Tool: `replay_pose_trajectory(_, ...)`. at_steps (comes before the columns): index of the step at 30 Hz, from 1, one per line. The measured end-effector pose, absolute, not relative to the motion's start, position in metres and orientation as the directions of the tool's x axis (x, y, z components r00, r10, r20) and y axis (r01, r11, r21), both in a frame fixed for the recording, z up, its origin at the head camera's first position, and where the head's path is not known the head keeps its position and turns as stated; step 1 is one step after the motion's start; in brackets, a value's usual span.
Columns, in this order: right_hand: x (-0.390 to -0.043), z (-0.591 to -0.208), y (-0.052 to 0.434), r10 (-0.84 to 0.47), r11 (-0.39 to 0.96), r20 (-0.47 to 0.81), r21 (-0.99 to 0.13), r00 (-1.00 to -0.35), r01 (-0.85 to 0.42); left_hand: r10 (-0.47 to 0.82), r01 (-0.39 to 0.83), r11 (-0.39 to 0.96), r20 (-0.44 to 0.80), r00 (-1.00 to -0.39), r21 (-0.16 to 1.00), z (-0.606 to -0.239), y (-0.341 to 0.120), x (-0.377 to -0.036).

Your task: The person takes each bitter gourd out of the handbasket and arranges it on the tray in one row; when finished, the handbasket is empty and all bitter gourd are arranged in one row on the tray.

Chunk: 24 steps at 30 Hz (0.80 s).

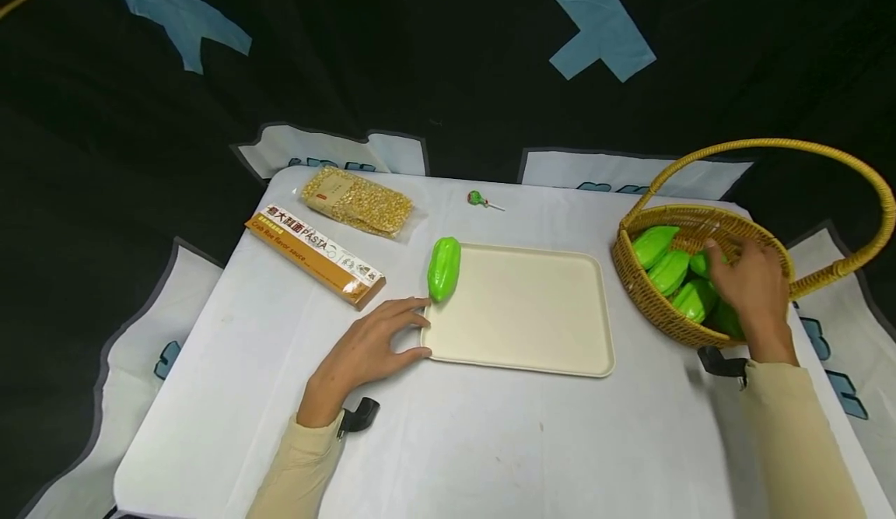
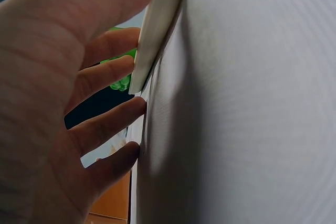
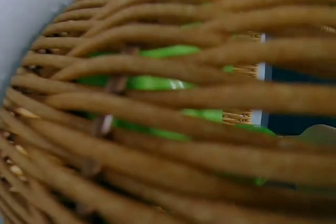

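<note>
On tray (image 1: 532, 348) left rim: one green fruit (image 1: 444, 268) placed. Several more sit in basket (image 1: 633, 285). Your left hand (image 1: 371, 348), fingers spread flat, steadies tray corner. Your right hand (image 1: 752, 282) reaches among basket fruit (image 1: 668, 271); grip hidden, cannot tell. Right wrist view blurred, wicker only. Judged early: most fruit left.
</note>
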State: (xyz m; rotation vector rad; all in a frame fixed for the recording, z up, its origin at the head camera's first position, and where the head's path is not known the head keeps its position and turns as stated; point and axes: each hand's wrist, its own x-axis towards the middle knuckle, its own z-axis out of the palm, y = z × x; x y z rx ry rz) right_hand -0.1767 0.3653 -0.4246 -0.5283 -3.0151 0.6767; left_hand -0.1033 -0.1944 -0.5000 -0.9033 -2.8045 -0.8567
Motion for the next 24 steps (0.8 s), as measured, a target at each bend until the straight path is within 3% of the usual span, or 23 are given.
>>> replay_pose_trajectory(12, -0.1846, -0.4269, 0.3701, 0.229, 0.865, -0.063, -0.445, -0.971, 0.233, 0.518, 0.547, 0.674, 0.211, -0.829, 0.497, -0.4988, -0.1942, -0.1043)
replay_pose_trajectory(24, -0.1844, -0.4245, 0.3643, 0.212, 0.833, -0.118, -0.497, -0.97, 0.243, 0.513, 0.539, 0.685, 0.201, -0.835, 0.491, -0.4973, -0.1942, -0.1027)
